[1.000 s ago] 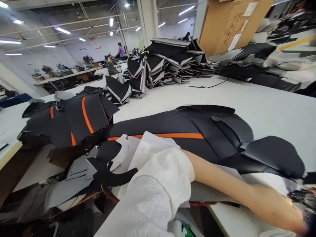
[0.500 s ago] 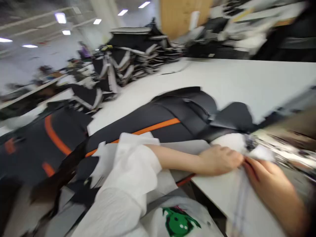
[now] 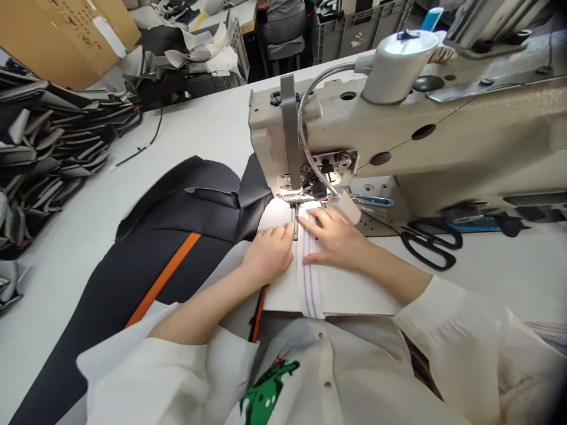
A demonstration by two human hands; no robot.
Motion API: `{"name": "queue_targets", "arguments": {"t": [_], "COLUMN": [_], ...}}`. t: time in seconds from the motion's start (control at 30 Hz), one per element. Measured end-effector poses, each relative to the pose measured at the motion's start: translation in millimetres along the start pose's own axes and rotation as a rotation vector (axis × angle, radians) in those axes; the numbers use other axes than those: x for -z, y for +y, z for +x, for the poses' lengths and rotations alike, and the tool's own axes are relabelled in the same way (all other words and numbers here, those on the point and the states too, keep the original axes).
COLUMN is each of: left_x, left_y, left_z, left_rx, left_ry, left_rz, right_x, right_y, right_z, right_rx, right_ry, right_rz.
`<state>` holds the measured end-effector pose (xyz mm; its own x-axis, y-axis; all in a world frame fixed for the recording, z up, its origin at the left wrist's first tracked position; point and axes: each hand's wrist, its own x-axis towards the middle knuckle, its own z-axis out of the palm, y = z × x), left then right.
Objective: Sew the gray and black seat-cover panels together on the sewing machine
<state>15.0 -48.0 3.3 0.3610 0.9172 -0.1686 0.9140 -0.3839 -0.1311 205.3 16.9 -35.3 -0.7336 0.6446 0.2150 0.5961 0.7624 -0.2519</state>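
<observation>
My left hand [image 3: 270, 251] is closed, its curled fingers on the pale-backed edge of a black leather-like cover [image 3: 204, 206] with an orange stripe. My right hand [image 3: 334, 236] lies with fingers apart on a white elastic band [image 3: 310, 289] with thin dark lines, which hangs over the table's front edge. Both hands are just in front of the needle area of a beige sewing machine [image 3: 305, 136]. The cover spreads leftward from the machine. What is under my left fingers is hidden.
Black-handled scissors [image 3: 429, 245] lie right of my right hand. A flexible metal lamp neck [image 3: 303, 118] curves down by the machine head. Piled cut pieces [image 3: 57, 136] stand at left, a cardboard box [image 3: 66, 41] behind. A seated person [image 3: 286, 20] is at the back.
My view has swung right, bringing the sewing machine fully into sight. The hands, which were together at the material, are now apart, with my right fingers spread on the elastic band.
</observation>
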Motion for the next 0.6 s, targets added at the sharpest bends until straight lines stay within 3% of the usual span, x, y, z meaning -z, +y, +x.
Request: {"name": "queue_targets", "arguments": {"t": [0.13,0.3,0.5,0.6], "left_x": [-4.3,0.0,10.2,10.6], "left_y": [3,-1,-27,-30], "left_z": [1,-1,0,1], "left_rx": [0.01,0.001,0.045,0.074], "left_ry": [0.008,0.008,0.028,0.061], "left_rz": [0.04,-0.027,-0.505,-0.619], "right_x": [-10,-7,-1,-3], "right_y": [14,7,-2,-2], "right_z": [6,12,16,23], "right_rx": [0.058,-0.04,-0.089,-0.079], "right_ry": [0.038,0.002,-0.087,-0.128], "right_rz": [0.115,0.076,0.072,0.065]}}
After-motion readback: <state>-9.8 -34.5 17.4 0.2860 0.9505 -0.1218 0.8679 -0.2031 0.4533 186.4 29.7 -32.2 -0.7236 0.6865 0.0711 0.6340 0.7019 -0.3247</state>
